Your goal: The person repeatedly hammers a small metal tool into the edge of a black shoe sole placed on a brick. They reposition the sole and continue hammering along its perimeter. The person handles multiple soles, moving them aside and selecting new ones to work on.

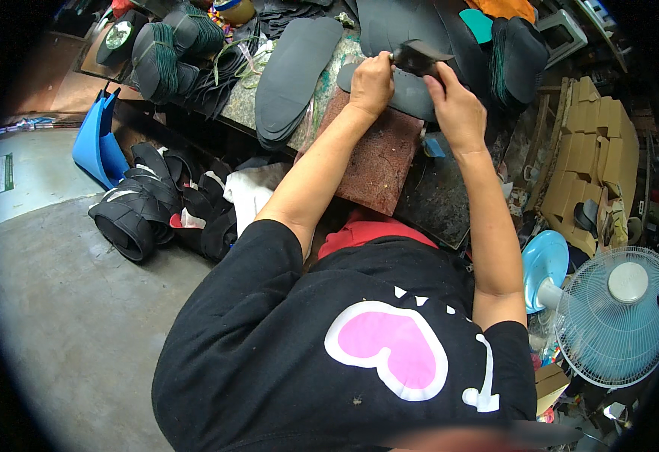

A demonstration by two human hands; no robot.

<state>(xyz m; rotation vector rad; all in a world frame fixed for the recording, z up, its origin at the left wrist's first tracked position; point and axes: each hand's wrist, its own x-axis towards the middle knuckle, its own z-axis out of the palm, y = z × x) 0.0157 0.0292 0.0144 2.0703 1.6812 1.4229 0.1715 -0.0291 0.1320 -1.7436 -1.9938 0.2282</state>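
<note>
Between my two hands, above the work surface, is a small dark, glossy, curved piece (420,57) whose exact kind I cannot make out. My left hand (373,84) is closed at its left end, knuckles up. With thumb and fingers my right hand (459,109) grips its right end. Just under them lies a dark grey shoe sole (412,99), partly covered by my hands. It rests at the far end of a worn reddish-brown board (371,162). Left of my left hand is a stack of grey soles (293,79).
Tied bundles of black soles (158,64) sit at the far left, another bundle (519,64) at the far right. Black straps (145,200) are heaped beside a blue folded piece (100,143). Cardboard pieces (589,151) and a fan (612,316) stand to my right.
</note>
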